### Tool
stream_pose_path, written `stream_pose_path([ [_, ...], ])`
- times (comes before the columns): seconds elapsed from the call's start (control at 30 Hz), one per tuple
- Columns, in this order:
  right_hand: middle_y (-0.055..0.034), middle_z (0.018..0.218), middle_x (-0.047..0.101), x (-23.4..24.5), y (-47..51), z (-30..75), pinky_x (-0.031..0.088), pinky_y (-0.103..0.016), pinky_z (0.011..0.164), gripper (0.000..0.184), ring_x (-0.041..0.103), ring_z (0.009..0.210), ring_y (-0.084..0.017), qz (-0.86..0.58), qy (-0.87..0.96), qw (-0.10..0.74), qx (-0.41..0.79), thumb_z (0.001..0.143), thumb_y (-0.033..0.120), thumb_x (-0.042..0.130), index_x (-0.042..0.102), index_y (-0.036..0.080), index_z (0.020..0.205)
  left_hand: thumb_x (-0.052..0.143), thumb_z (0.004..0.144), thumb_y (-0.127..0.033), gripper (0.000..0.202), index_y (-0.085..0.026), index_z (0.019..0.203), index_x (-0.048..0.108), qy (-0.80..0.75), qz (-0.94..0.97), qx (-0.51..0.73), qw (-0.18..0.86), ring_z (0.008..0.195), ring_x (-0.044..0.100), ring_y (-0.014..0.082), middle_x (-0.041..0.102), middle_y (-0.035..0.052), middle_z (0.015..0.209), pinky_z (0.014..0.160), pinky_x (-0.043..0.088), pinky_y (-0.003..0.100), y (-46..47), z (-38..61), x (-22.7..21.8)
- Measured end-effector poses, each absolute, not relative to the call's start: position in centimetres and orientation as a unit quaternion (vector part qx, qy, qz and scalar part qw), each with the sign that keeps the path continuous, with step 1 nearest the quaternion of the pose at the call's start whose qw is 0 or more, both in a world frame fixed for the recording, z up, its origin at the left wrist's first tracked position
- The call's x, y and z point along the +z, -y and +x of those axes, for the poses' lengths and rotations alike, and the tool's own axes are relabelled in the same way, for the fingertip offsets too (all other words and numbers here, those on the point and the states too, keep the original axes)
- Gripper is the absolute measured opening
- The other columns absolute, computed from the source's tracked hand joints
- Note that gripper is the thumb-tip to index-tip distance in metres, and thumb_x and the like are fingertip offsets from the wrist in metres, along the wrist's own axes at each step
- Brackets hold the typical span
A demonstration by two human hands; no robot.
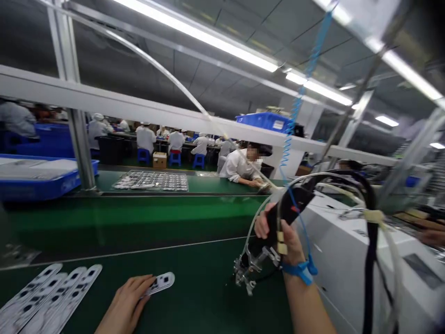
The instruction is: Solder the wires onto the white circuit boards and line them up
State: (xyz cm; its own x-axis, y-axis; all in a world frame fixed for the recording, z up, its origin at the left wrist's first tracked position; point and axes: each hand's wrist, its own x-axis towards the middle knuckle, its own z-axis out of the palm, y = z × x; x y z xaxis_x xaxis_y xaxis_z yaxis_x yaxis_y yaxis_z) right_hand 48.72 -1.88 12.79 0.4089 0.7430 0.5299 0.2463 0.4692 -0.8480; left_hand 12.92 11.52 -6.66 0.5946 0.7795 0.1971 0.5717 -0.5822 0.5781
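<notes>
My left hand rests at the front of the green bench, fingers closed on one end of a white, rounded, remote-control-shaped panel with small dark parts on it. To its left lie several similar white panels, side by side and slanted. My right hand is wrapped round a black automatic-feed screwdriver, tilted with its metal head downward. That head hangs to the right of the held panel, apart from it. A blue wrist strap circles my right wrist.
A white machine stands at the right, with black cables and hoses arching before it. Behind the bench runs a green belt. A tray of small parts, a blue bin and a co-worker are beyond.
</notes>
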Motion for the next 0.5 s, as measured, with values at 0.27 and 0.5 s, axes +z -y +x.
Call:
stream_pose_path([
  [0.27, 0.0032, 0.058, 0.042, 14.7, -0.8, 45.6, 0.035, -0.028, 0.047, 0.041, 0.036, 0.046, -0.011, -0.362, 0.543, 0.716, 0.247, 0.077, 0.065, 0.056, 0.057, 0.025, 0.086, 0.037, 0.095, -0.024, 0.037, -0.031, 0.124, 0.059, -0.374, 0.873, 0.236, 0.206, 0.111, 0.057, 0.0258, 0.063, 0.0057, 0.123, 0.089, 0.051, 0.041, -10.2, 14.8, -4.6],
  [0.5, 0.0017, 0.055, 0.034, 15.4, -0.3, 45.2, 0.021, -0.031, 0.043, 0.044, 0.029, 0.042, -0.012, -0.397, 0.516, 0.731, 0.206, 0.078, 0.069, 0.051, 0.064, 0.027, 0.083, 0.044, 0.093, -0.018, 0.025, -0.025, 0.11, 0.061, -0.344, 0.875, 0.294, 0.175, 0.104, 0.056, 0.0251, 0.063, 0.0074, 0.113, 0.097, 0.044, 0.049, -8.9, 19.3, -3.7],
])
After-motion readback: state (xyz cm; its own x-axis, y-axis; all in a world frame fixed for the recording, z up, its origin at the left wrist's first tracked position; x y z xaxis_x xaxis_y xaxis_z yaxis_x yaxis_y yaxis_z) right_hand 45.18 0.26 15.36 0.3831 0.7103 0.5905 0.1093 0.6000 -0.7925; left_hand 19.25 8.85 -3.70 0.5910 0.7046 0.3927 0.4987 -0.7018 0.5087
